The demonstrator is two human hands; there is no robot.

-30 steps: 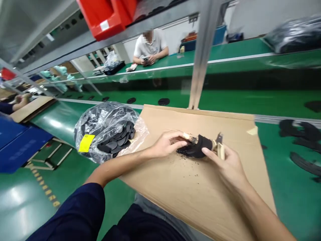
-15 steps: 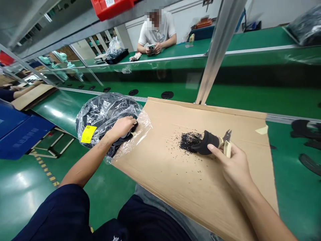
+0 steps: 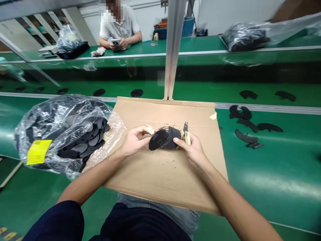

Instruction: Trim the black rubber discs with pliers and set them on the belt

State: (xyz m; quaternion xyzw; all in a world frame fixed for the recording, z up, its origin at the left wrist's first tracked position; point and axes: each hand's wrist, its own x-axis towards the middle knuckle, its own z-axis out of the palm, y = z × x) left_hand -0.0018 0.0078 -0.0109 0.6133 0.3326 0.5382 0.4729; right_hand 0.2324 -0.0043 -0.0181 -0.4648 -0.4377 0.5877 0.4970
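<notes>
My left hand (image 3: 135,139) pinches a flat black oval pad (image 3: 157,139) over the cardboard sheet (image 3: 165,174) on my lap. My right hand (image 3: 193,150) grips a stack of black pads (image 3: 172,137) together with a small pair of nippers (image 3: 186,131) with pale handles. The two hands meet at the middle of the sheet. Black crumbs lie scattered on the cardboard under them. A clear plastic bag of black pads (image 3: 62,132) with a yellow label (image 3: 38,152) lies to the left of my left hand.
Green conveyor tables run across in front, with black cut pieces (image 3: 247,134) lying to the right. A metal post (image 3: 173,47) stands behind the cardboard. A person in a white shirt (image 3: 117,28) sits at the far table beside bags. Another bag of black parts (image 3: 244,36) lies far right.
My left hand left the bag with a black pad and came to meet my right hand over the cardboard. My view swung to the right and down.
</notes>
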